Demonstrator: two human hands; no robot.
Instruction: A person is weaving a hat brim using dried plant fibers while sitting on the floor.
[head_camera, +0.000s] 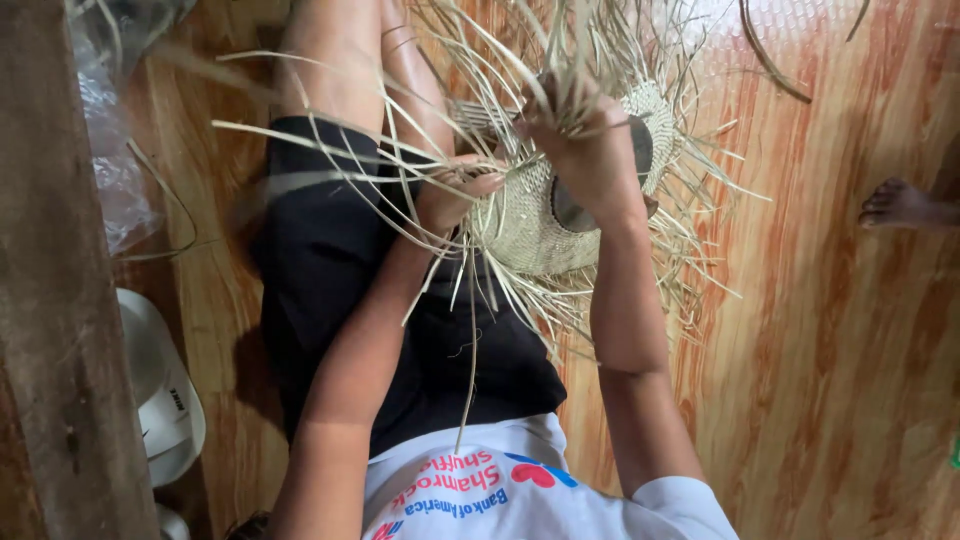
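Between both hands, the half-woven straw hat (530, 225) sits on the lap, left hand (455, 195) pinching loose strands taut while right hand (590, 150) clamps its crown so nothing unravels.

The woven straw piece (540, 225) rests on the lap (a white hat (160, 390) lies left).

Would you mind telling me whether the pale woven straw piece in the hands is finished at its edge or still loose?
Still loose: the pale woven straw piece has many unwoven strands fanning out all round its edge.
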